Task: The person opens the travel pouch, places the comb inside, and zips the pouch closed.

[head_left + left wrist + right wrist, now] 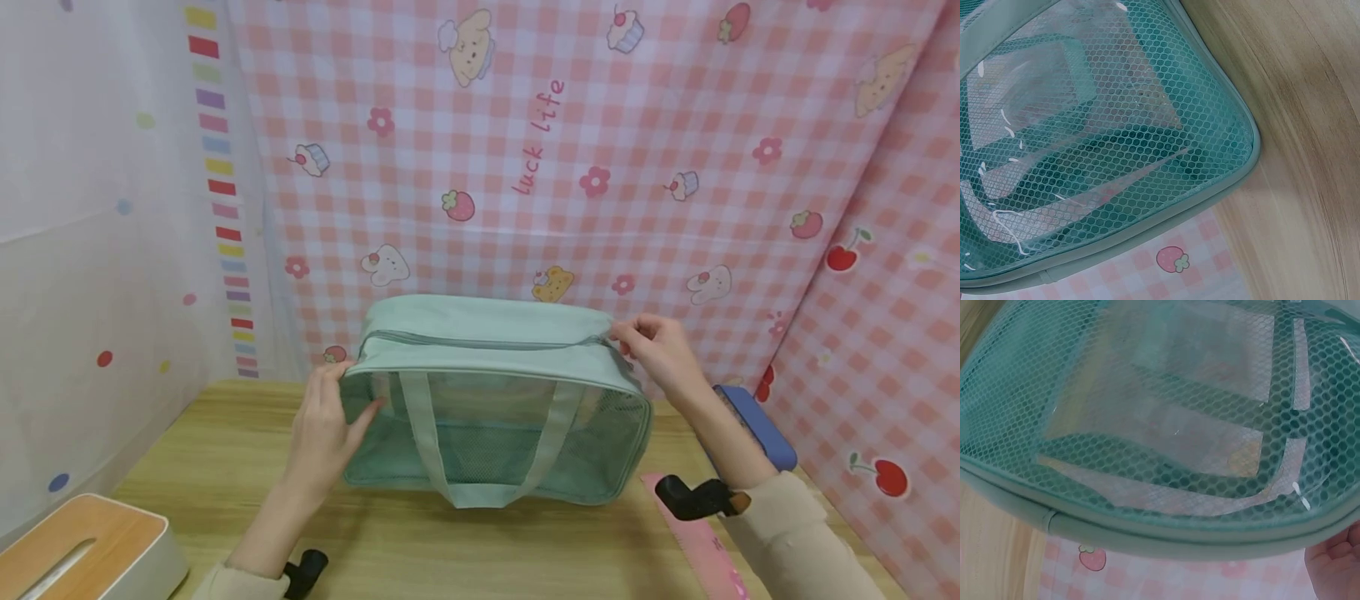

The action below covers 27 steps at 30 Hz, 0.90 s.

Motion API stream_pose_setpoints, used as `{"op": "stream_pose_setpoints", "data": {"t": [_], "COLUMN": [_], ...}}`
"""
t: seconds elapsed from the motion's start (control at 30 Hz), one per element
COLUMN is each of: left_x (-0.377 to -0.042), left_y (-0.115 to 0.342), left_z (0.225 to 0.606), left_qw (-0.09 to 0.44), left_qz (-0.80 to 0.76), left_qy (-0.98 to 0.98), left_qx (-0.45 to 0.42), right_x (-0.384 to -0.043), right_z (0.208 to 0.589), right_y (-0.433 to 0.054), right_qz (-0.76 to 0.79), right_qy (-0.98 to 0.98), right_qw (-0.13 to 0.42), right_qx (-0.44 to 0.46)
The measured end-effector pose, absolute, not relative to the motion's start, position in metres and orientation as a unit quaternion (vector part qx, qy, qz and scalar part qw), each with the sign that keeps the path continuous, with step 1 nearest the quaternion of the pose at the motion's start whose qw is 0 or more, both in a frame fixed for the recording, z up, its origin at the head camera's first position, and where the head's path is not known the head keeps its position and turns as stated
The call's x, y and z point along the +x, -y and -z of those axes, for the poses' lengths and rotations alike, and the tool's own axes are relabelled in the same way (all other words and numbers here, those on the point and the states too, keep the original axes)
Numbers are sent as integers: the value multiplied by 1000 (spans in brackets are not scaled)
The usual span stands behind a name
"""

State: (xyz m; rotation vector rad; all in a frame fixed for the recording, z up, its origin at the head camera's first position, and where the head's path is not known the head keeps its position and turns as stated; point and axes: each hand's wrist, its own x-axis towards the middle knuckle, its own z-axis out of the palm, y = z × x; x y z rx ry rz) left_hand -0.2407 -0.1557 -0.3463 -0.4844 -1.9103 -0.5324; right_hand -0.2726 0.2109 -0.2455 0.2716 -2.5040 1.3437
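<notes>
A mint-green mesh and clear-plastic zip bag (495,358) stands upright on the table, its strap handle (480,495) hanging down the front. Along its top runs a zipper (480,342), which looks closed. My left hand (322,425) grips the upper left corner, thumb on the front and fingers over the edge. At the zipper's right end, my right hand (660,354) pinches with thumb and forefinger; the pull is hidden by the fingertips. The left wrist view shows the mesh side (1147,137) close up. In the right wrist view, part of the right hand (1338,565) appears beside the bag's rim.
A white tissue box with a wooden lid (97,542) stands at the front left. To the right lie a pink ruler (697,542) and a blue case (761,429), partly behind the right forearm. Patterned cloth (525,225) hangs behind the wooden table (420,550).
</notes>
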Motion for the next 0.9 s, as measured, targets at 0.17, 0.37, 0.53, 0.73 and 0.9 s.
{"op": "stream_pose_setpoints", "data": {"t": [0.17, 0.37, 0.53, 0.73, 0.9], "left_x": [-240, -240, -240, -240, -240], "left_y": [156, 156, 156, 156, 155], "left_z": [347, 346, 346, 347, 347], "left_qw": [525, 523, 523, 524, 524], "left_qz": [221, 217, 221, 223, 225], "left_qy": [796, 799, 798, 797, 797], "left_qx": [-204, -203, -200, -202, -201], "right_x": [-276, -276, -277, -275, -275], "right_z": [244, 243, 242, 238, 234], "right_y": [-207, -205, -199, -196, -193], "right_qz": [-467, -461, -458, -455, -453], "right_qy": [868, 872, 875, 879, 880], "right_qw": [140, 136, 128, 119, 116], "right_qx": [99, 94, 88, 81, 80]}}
